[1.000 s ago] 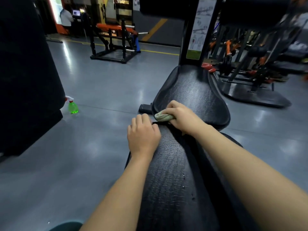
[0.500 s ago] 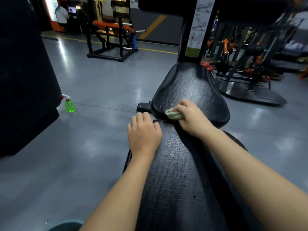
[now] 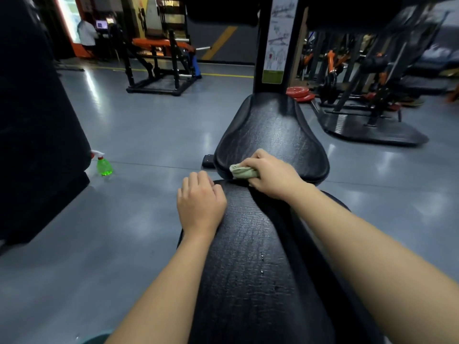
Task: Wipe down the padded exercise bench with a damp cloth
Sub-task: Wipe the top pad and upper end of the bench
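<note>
Right hand (image 3: 270,176): fingers curled round the wadded pale-green damp cloth (image 3: 242,172), at the seam between the long black padded exercise bench (image 3: 250,269) and its wider far seat pad (image 3: 270,135). The bench's long axis runs away from me. Left hand (image 3: 200,207) rests on the pad's left edge, gripping nothing. Cloth contact is hidden, probably touching.

Green spray bottle (image 3: 104,166) on the grey floor (image 3: 139,135); red weight plates (image 3: 299,93) beyond.

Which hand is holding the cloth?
The right hand grips the pale green cloth against the far pad; the left hand rests on the near pad, holding nothing.
</note>
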Action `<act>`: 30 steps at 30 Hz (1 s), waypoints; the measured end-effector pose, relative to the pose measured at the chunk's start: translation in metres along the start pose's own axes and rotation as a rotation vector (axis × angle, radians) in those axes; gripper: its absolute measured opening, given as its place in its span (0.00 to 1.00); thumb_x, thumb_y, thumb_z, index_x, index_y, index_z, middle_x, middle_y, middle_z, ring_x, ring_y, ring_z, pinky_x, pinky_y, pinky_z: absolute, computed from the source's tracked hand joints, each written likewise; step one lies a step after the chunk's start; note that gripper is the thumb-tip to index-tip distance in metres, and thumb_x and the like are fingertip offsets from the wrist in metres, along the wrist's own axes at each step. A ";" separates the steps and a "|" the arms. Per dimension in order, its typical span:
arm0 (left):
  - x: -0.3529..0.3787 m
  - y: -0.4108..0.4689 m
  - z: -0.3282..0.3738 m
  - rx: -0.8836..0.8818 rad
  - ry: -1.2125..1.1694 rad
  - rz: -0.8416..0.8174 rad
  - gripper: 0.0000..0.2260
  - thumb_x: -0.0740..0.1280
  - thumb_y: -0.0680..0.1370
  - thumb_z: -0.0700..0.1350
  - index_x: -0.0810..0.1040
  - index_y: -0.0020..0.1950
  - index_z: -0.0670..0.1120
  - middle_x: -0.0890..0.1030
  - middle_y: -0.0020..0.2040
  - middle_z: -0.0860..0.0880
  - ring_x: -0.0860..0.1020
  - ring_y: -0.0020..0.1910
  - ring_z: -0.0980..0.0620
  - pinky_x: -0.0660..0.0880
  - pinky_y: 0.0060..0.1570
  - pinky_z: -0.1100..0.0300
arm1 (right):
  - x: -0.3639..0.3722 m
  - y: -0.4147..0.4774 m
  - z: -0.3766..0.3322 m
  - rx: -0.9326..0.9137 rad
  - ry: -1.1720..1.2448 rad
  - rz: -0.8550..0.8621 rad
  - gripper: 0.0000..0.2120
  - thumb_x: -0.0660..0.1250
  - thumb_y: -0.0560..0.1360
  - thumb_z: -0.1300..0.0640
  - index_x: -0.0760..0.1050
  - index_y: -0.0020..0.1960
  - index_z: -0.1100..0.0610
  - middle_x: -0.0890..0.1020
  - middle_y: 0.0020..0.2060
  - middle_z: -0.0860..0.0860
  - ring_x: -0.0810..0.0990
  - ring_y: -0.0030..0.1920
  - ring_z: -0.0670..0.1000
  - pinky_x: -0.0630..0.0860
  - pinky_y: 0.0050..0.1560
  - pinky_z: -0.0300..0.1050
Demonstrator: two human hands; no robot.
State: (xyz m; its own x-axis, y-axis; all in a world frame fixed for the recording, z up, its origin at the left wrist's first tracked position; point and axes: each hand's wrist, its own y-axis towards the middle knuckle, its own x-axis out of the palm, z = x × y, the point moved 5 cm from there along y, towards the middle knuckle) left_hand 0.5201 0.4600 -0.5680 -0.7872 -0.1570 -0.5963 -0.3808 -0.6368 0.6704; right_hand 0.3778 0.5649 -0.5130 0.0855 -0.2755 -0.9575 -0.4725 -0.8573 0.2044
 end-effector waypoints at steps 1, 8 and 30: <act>0.000 -0.001 0.000 -0.004 -0.012 -0.004 0.08 0.55 0.72 0.45 0.71 0.41 0.44 0.75 0.39 0.44 0.73 0.41 0.40 0.70 0.39 0.48 | -0.006 -0.007 0.009 0.023 -0.021 -0.021 0.18 0.66 0.77 0.51 0.74 0.66 0.39 0.72 0.58 0.46 0.78 0.56 0.57 0.76 0.53 0.53; 0.000 -0.002 0.002 0.013 0.013 -0.022 0.09 0.54 0.72 0.45 0.72 0.41 0.43 0.75 0.40 0.43 0.74 0.41 0.39 0.71 0.39 0.47 | -0.034 -0.059 0.077 0.241 -0.093 0.020 0.14 0.67 0.76 0.42 0.75 0.60 0.45 0.73 0.52 0.48 0.78 0.56 0.59 0.75 0.53 0.53; 0.006 0.000 -0.006 -0.042 -0.031 0.046 0.08 0.56 0.74 0.41 0.75 0.45 0.43 0.78 0.40 0.44 0.76 0.42 0.39 0.71 0.40 0.47 | 0.043 0.084 -0.078 -0.087 -0.139 0.068 0.14 0.65 0.78 0.60 0.76 0.63 0.60 0.72 0.58 0.58 0.76 0.56 0.63 0.70 0.53 0.51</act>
State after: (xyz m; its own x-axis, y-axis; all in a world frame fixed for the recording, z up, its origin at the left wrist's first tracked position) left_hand 0.5186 0.4546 -0.5742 -0.8184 -0.1638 -0.5508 -0.3235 -0.6610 0.6771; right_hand 0.4100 0.4475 -0.5215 -0.0691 -0.2764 -0.9586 -0.3951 -0.8747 0.2807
